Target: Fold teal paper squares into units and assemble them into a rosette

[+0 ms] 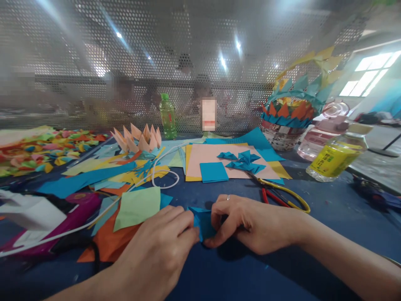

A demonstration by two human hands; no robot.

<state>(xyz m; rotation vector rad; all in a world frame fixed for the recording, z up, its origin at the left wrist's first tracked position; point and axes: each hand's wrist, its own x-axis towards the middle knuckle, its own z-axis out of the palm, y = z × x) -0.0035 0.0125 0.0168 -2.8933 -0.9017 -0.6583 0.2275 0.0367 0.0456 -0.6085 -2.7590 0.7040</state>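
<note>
A small folded piece of blue paper (204, 223) is held between my two hands, low over the dark blue table. My left hand (167, 242) pinches its left side, fingers closed. On its right side, the thumb and fingers of my right hand (247, 221) are closed on the paper. Behind them lie a square blue paper stack (214, 172) and several folded blue pieces (246, 162) on pink paper (196, 156). Scissors (285, 198) with red and yellow handles rest behind my right hand, their tips by the folded pieces.
A paper basket (282, 129), a pink-lidded bottle (319, 133) and a yellow-labelled bottle (338, 156) stand at the right. A green bottle (168, 117) stands behind. At left are a white charger (34, 211), a cable, coloured papers and a peach paper crown (138, 140).
</note>
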